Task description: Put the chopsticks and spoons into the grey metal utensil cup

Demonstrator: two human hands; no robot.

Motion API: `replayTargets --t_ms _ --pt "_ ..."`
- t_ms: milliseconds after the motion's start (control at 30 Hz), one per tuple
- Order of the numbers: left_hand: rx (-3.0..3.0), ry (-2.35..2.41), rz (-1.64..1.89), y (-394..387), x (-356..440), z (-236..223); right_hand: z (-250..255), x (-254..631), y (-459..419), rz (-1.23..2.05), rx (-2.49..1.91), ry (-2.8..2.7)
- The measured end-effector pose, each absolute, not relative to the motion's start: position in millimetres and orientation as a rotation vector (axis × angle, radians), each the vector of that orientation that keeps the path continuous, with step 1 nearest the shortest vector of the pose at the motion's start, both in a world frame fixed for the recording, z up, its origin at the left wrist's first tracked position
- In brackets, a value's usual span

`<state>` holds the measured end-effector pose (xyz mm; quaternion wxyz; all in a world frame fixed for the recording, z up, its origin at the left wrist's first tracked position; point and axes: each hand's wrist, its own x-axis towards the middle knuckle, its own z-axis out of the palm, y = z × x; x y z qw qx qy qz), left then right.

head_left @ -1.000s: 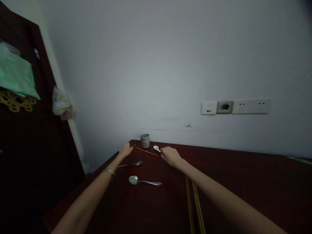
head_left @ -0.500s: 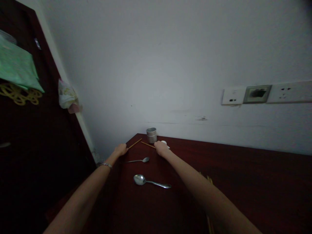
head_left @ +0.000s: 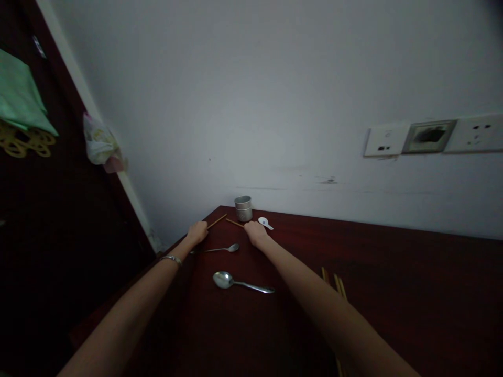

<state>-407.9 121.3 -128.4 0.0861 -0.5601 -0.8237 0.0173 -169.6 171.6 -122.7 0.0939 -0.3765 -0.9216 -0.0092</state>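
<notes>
Near the far left corner of the table, my left hand point(head_left: 197, 232) is closed on a thin wooden chopstick point(head_left: 217, 221) that points toward the wall. My right hand point(head_left: 255, 231) is closed on the near end of another chopstick point(head_left: 234, 222), whose far tip lies close to the first one. Just behind stands a metal cup point(head_left: 243, 208), upright. A white soup spoon point(head_left: 264, 223) lies right of my right hand. Between my arms rest a small metal spoon point(head_left: 233, 247) and, nearer, a larger metal spoon point(head_left: 223, 280).
Several more chopsticks point(head_left: 338, 285) lie on the dark red table point(head_left: 393, 277), partly under my right forearm. The wall with sockets point(head_left: 387, 140) rises behind. At the left is a dark door point(head_left: 74, 209) with a hanging plastic bag point(head_left: 99, 144).
My right hand has moved left from beside the white spoon and taken hold of a chopstick. My left hand has drawn slightly back along its chopstick. The view has shifted.
</notes>
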Motion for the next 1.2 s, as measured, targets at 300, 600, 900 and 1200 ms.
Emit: replayTargets --t_ms 300,600,900,1200 --pt "-1.542 -2.546 -0.13 110 -412 -116 -107 -157 148 -0.004 -1.128 -2.655" --pt "-1.361 -2.541 -0.655 89 -411 -70 -79 -99 118 0.03 -1.171 -2.451" --pt "-1.349 -2.151 -1.844 105 -338 2 -55 -17 122 0.639 -1.024 -1.779" --pt "-1.966 -1.78 -2.504 103 -178 18 -50 71 90 1.041 -0.859 -1.552"
